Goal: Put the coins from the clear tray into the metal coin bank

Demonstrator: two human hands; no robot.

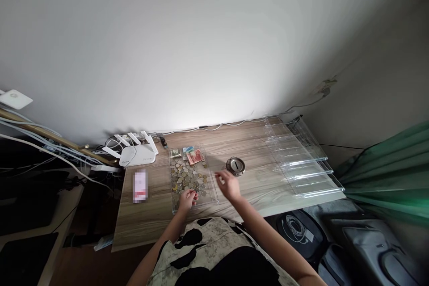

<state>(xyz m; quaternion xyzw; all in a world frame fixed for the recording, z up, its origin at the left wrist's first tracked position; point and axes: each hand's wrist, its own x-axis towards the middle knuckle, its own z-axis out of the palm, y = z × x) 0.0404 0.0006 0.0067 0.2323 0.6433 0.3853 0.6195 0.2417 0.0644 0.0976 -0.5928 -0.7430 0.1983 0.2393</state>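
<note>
My left hand [188,199] is over the near edge of a clear plastic tray [212,197], its fingers curled together; what they hold, if anything, I cannot make out. Many loose coins [184,174] are spread in the tray, silver and some yellowish. Several banknotes lie at its far end, among them a red banknote [195,157] and a greenish banknote [175,153]. My right hand [228,185] hovers between the tray and a round metal coin bank [235,166] with a slot in its lid. Its fingers are bent and slightly apart, with nothing visible in them.
A white router [138,155] stands at the desk's back left, with a blurred pink-and-white item [140,186] in front of it. Clear acrylic trays [301,161] overlap at the right. Cables run along the wall; bags [372,250] and a green curtain [392,174] are at right.
</note>
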